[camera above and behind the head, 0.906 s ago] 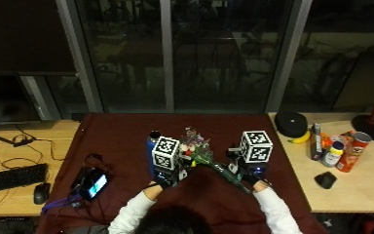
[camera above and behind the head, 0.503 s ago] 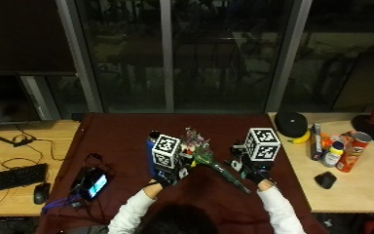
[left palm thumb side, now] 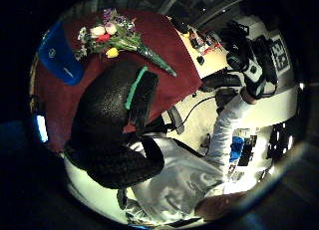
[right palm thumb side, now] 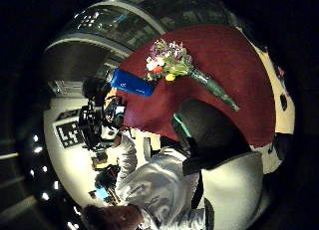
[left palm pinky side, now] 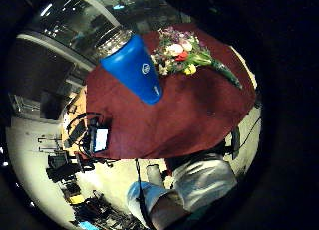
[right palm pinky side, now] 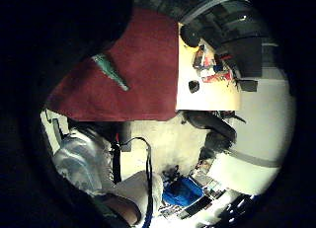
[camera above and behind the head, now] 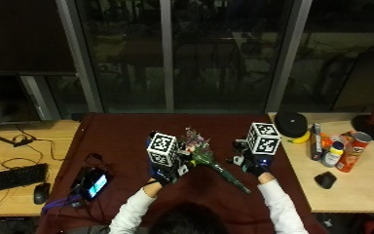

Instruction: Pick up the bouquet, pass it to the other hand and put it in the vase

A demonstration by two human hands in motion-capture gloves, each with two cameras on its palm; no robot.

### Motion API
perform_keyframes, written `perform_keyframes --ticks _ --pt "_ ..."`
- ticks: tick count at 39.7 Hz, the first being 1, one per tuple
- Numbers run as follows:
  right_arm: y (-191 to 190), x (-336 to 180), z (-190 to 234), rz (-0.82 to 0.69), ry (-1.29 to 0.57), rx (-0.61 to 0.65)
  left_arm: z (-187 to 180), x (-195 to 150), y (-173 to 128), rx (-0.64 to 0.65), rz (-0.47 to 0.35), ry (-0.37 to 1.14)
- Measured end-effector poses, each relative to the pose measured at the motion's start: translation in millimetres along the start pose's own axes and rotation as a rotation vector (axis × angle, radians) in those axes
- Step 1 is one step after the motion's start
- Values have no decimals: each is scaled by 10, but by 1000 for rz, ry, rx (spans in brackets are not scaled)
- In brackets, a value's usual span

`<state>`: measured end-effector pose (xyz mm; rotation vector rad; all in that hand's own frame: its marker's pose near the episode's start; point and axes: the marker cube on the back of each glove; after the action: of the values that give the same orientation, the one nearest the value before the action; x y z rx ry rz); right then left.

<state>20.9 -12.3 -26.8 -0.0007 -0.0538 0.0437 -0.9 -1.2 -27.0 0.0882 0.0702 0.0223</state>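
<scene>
The bouquet (camera above and behind the head: 202, 155) lies flat on the dark red tablecloth (camera above and behind the head: 116, 136), mixed blooms away from me and its green wrapped stem (right palm pinky side: 111, 71) pointing toward my right side. The left palm views show the bouquet (left palm pinky side: 182, 53) beside an upright blue vase (left palm pinky side: 134, 68); in the outside view the vase is mostly hidden behind my left hand. My left hand (camera above and behind the head: 163, 174) hovers just left of the blooms with relaxed fingers, holding nothing. My right hand (camera above and behind the head: 252, 165) hovers to the right of the stem, also holding nothing.
A lit phone (camera above and behind the head: 93, 183) with cables lies at the cloth's left edge, beside a keyboard (camera above and behind the head: 9, 178) and mouse (camera above and behind the head: 41, 193). On the wooden table at right stand cans and bottles (camera above and behind the head: 343, 151), a black mouse (camera above and behind the head: 325, 179) and a black cap (camera above and behind the head: 290, 122).
My right hand has drifted slightly right and further up the table. The left hand has barely shifted. The bouquet lies where it was.
</scene>
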Motion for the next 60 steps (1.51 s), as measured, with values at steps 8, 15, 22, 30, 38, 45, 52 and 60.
perform_keyframes --ticks 8,15,22,30,38,45,52,60 --pt "-316 208 179 69 -40 -22 -60 13 77 31 12 5" --pt "-612 425 470 123 -71 -35 -55 26 131 25 25 2" --pt "-841 636 920 154 -85 -90 -11 42 117 9 29 13" --pt "-1068 821 1638 200 -148 -190 48 92 120 -18 43 15" --pt "-1136 784 2239 199 -177 -248 156 59 70 -35 35 13" --pt "-948 530 2479 169 -95 -222 133 63 107 -35 33 17" --pt "-760 200 2313 100 -151 -102 140 36 97 -38 29 11" --pt "-843 263 2191 219 -40 -54 161 -36 81 -60 15 7"
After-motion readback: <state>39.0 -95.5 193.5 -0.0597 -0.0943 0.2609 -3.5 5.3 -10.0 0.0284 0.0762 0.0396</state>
